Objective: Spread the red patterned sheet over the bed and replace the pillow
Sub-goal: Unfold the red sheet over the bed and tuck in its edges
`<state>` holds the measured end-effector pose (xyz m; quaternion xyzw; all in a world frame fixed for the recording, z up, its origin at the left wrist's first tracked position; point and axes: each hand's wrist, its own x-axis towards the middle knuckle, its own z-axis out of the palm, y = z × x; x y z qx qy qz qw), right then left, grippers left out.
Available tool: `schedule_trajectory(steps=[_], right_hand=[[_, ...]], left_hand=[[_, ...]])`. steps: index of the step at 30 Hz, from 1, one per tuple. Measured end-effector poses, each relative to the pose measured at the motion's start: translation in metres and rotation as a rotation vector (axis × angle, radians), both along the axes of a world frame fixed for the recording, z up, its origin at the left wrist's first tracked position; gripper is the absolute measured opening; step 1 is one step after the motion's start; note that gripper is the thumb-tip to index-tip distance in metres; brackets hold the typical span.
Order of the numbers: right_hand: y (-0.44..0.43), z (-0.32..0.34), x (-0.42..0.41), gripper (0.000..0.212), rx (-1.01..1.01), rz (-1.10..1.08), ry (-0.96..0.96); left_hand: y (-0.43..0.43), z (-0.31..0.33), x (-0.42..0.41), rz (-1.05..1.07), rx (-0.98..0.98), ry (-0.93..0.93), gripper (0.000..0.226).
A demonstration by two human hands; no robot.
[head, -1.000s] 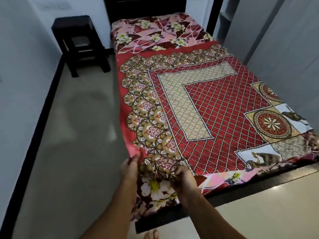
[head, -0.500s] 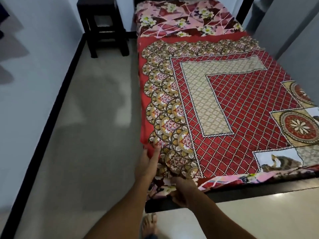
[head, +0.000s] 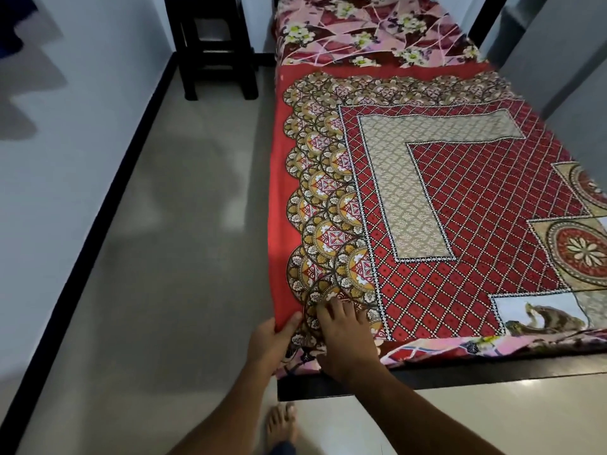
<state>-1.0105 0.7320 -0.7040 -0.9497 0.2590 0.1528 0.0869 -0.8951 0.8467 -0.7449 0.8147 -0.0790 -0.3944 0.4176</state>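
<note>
Red sheet (head: 443,198) mostly covers the bed (head: 492,372), I judge; left hand (head: 271,339) pinches its corner, right hand (head: 345,336) presses with flat fingers (head: 331,307), pillow not yet replaced.

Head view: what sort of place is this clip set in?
Probably a small bedroom: a narrow bed, covered by the red patterned sheet over a floral sheet, and a dark stool by the white wall.

Left of the red patterned sheet (head: 460,198), pale glossy floor (head: 157,257) lies open; a black wooden stool (head: 213,50) blocks its far end, a white wall (head: 82,110) its left.
</note>
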Motion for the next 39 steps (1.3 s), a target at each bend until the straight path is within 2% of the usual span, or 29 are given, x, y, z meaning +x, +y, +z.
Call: schedule_trajectory(steps=[3, 6, 8, 11, 16, 19, 23, 24, 26, 27, 28, 30, 33, 35, 37, 39], right_hand=[[-0.007, -0.002, -0.007, 0.082, -0.088, 0.082, 0.084], [-0.015, 0.0, -0.012, 0.07, -0.107, 0.135, 0.164], [-0.019, 0.0, -0.014, 0.068, -0.092, 0.167, 0.191], [-0.016, -0.004, -0.022, 0.062, -0.042, 0.249, 0.194], [-0.006, -0.012, -0.037, 0.053, 0.036, 0.276, 0.173], [-0.012, -0.015, -0.033, 0.038, 0.05, 0.305, 0.194], [-0.022, -0.02, -0.04, 0.055, 0.155, 0.309, 0.181], [-0.025, -0.017, -0.045, 0.054, 0.188, 0.275, 0.146], [-0.032, -0.006, -0.053, 0.035, 0.206, 0.069, -0.002], [-0.039, -0.005, -0.059, 0.027, 0.197, -0.13, -0.117], [-0.047, -0.003, -0.066, 0.026, 0.179, -0.371, -0.235], [-0.07, -0.005, -0.083, 0.039, 0.118, -0.886, -0.419], [-0.116, -0.009, -0.116, 0.073, 0.204, -1.609, -0.58], [-0.142, -0.015, -0.136, 0.091, 0.356, -1.95, -0.624], [-0.159, -0.028, -0.147, 0.098, 0.577, -2.122, -0.812], [-0.166, -0.036, -0.153, 0.092, 0.691, -2.182, -0.956]], left_hand=[[0.002, -0.002, 0.005, -0.124, 0.024, -0.041, 0.033], [0.005, -0.001, 0.008, -0.16, 0.017, -0.068, 0.029], [0.008, -0.001, 0.006, -0.176, 0.019, -0.087, 0.029], [0.017, -0.002, -0.005, -0.153, 0.007, -0.014, 0.025], [0.032, -0.02, -0.013, -0.155, 0.041, -0.056, 0.029], [0.032, -0.034, -0.015, -0.176, 0.118, -0.129, 0.029], [0.026, -0.031, 0.0, -0.302, 0.259, -0.123, 0.026], [0.022, -0.027, 0.006, -0.328, 0.319, -0.201, 0.028], [0.013, -0.013, 0.014, -0.238, 0.347, -0.534, 0.033], [0.002, -0.002, 0.016, -0.196, 0.298, -0.705, 0.036], [-0.014, 0.01, 0.014, -0.201, 0.218, -0.863, 0.036], [-0.056, 0.028, 0.004, -0.375, 0.068, -1.033, 0.039], [-0.12, 0.033, -0.016, -0.692, -0.072, -1.095, 0.056], [-0.153, 0.031, -0.034, -0.943, -0.064, -1.118, 0.066], [-0.175, 0.028, -0.048, -1.174, -0.064, -1.156, 0.069], [-0.189, 0.025, -0.06, -1.35, -0.067, -1.167, 0.07]])
